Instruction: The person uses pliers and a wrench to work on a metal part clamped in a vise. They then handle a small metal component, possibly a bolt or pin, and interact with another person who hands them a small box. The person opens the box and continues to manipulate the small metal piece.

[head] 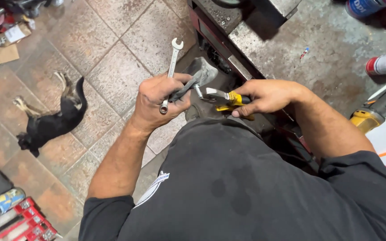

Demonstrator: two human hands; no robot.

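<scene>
My left hand (159, 100) is shut around a silver combination wrench (171, 67) and a grey metal part (197, 76) that sticks out toward the workbench. My right hand (264, 96) grips yellow-handled pliers (222, 99), whose jaws point left and touch the end of the grey part. Both hands meet in front of my dark shirt, just off the bench edge.
A stained metal workbench (318, 49) runs along the right, with spray cans (383, 64) and a yellow tool (366, 119) on it. A black dog (52, 125) lies on the tiled floor at left. Red tool cases (23, 223) sit at the lower left.
</scene>
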